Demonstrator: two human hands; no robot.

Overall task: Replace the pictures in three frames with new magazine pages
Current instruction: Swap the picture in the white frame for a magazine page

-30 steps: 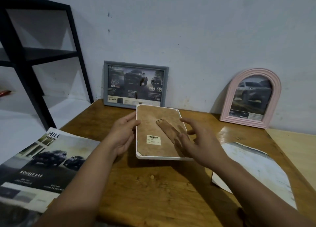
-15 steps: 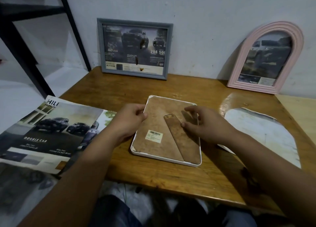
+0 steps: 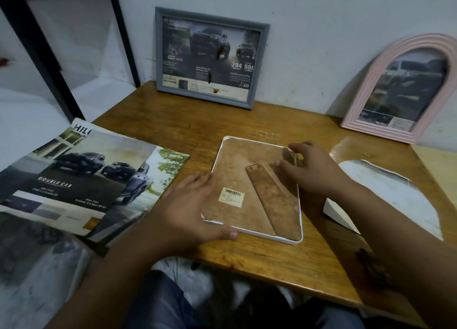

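Head view: wooden table against white wall.

Two bare forearms entered from the near edge, neither covered by a sleeve, and the left hand and right hand wore no rings, watch or gloves. The right forearm carried a small dark mark near the elbow. Blue-grey trousers covered the legs at the near edge.
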